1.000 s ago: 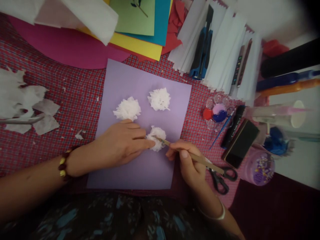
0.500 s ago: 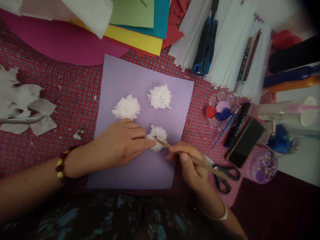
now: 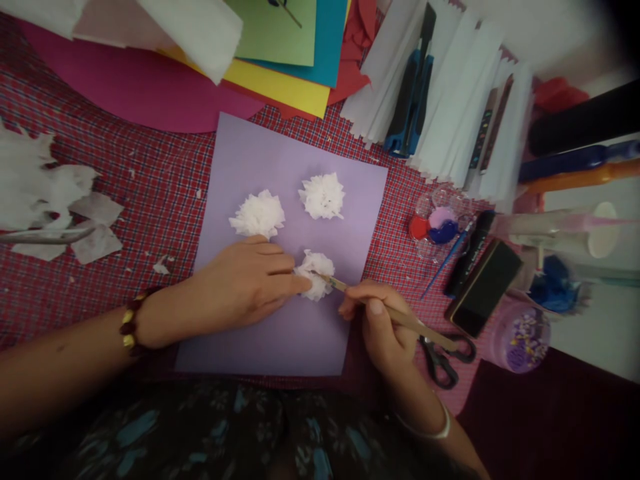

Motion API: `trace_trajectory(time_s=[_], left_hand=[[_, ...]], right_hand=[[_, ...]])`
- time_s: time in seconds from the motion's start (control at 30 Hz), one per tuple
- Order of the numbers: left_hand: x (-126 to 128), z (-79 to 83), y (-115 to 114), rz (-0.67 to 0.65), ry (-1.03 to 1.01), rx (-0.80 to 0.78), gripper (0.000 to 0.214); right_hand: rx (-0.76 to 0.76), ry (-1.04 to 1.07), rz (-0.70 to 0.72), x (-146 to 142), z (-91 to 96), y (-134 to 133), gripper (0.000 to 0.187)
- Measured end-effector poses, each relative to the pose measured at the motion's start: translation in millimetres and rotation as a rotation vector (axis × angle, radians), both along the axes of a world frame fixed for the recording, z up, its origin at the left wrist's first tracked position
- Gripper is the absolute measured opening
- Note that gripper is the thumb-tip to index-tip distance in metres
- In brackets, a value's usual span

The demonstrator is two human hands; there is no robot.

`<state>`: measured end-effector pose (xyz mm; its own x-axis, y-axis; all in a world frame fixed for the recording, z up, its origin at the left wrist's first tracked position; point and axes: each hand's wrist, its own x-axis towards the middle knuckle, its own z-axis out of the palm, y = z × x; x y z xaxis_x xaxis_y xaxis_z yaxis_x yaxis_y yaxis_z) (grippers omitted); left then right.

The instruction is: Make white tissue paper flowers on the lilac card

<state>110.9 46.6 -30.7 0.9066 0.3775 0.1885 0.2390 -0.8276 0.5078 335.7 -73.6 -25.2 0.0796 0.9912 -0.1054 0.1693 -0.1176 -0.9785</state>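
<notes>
A lilac paper sheet (image 3: pixel 280 167) lies on the red checked cloth with three white tissue flowers on it. My left hand (image 3: pixel 240 283) rests flat on the sheet, its fingertips pressed against the nearest flower (image 3: pixel 316 272). My right hand (image 3: pixel 383 320) is closed round a thin wooden paintbrush (image 3: pixel 400 319), whose tip touches that same flower from the right. The other two flowers (image 3: pixel 258 213) (image 3: pixel 323 195) sit farther back on the sheet, untouched.
Black scissors (image 3: pixel 443 357) lie right of my right hand. A paint palette (image 3: pixel 435 223), a blue brush, a black marker and a dark block (image 3: pixel 483 287) sit at the right. Coloured papers (image 3: pixel 280 60) and pleated white paper (image 3: pixel 450 100) fill the back; tissue scraps (image 3: pixel 45 200) lie left.
Both hands stay at the nearest flower; the brush tip has shifted slightly to the right side of it. The view has moved a little.
</notes>
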Motion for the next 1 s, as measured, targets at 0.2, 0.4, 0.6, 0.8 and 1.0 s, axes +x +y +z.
trace_trajectory(time_s=[0.2,0.4,0.6,0.8,1.0], left_hand=[[0,0.2,0,-0.002,0.001,-0.005,0.019],[0,-5.2,-3,0.019,-0.002,0.001,0.018],[-5,6.9,-7,-0.077,-0.084,0.003,0.018],[-15,45.6,-36,-0.231,-0.138,-0.062,0.023],[-30,43.7,-63,-0.103,-0.090,0.043,0.026]], right_hand=[[0.016,-0.028,0.094,1,3.1,2,0.024],[0.040,-0.030,0.099,3,-3.4,0,0.024],[0.044,0.059,-0.006,2,-12.4,-3,0.023],[0.030,0.256,-0.158,3,-19.0,2,0.022],[0.046,0.418,-0.225,8,-18.9,6,0.019]])
